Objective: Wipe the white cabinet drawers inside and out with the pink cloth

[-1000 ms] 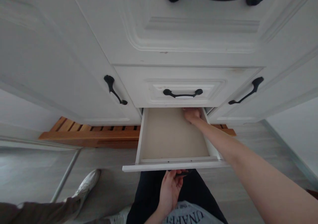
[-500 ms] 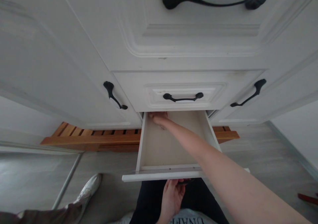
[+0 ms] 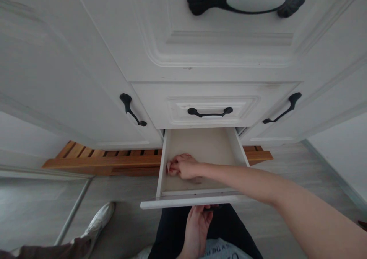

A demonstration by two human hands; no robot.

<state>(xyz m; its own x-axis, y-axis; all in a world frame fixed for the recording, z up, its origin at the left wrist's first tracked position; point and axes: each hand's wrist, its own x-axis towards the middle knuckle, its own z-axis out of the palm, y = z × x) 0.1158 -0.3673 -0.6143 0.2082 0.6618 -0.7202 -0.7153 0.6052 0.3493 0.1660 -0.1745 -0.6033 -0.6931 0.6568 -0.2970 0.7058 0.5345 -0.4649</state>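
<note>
A shallow white drawer (image 3: 206,142) is pulled out from the bottom of a white cabinet. Inside it, near the left wall, my right hand (image 3: 183,166) is pressed down with its fingers curled. A pale pinkish bit shows at the fingertips, too small to name. My left hand (image 3: 197,224) is below the drawer front (image 3: 183,202), fingers hooked around its dark handle (image 3: 213,208), mostly hidden under the edge. A few small dark specks lie along the drawer's inner front edge.
Above is a closed drawer with a black handle (image 3: 210,112); doors with black handles (image 3: 133,109) flank it. A slatted wooden bench or rack (image 3: 114,161) stands under the cabinet. Another person's shoe (image 3: 101,217) is on the floor at left.
My right hand has moved from the drawer's back left corner forward along its left side. My left hand stays at the drawer handle. The view has shifted slightly.
</note>
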